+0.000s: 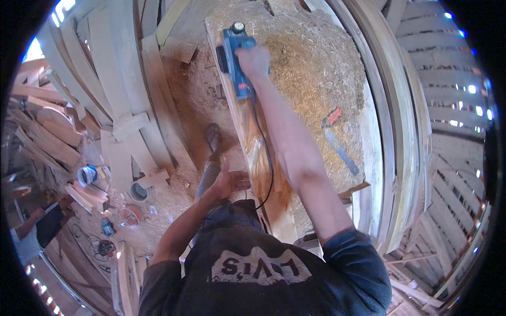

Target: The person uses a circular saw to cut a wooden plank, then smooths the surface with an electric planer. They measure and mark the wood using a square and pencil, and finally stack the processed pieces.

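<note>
My right arm reaches far forward, and my right hand (254, 62) is wrapped round the handle of a blue electric planer (238, 79). The planer sits on the far end of a long pale wooden board (259, 152), with a round knob at its front. From its back end a black cord (270, 174) runs along the board toward my body. My left hand (230, 182) is held low beside the board's left edge, thumb raised and fingers stretched out, holding nothing. Whether its fingertips touch the board I cannot tell.
Right of the board, a handsaw (340, 150) with a red grip lies on wood shavings (311, 100). Long planks (403, 131) run along the right. Boards lean at the left, near buckets (139, 191) and power tools (107, 226). Part of another person (29, 231) shows at lower left.
</note>
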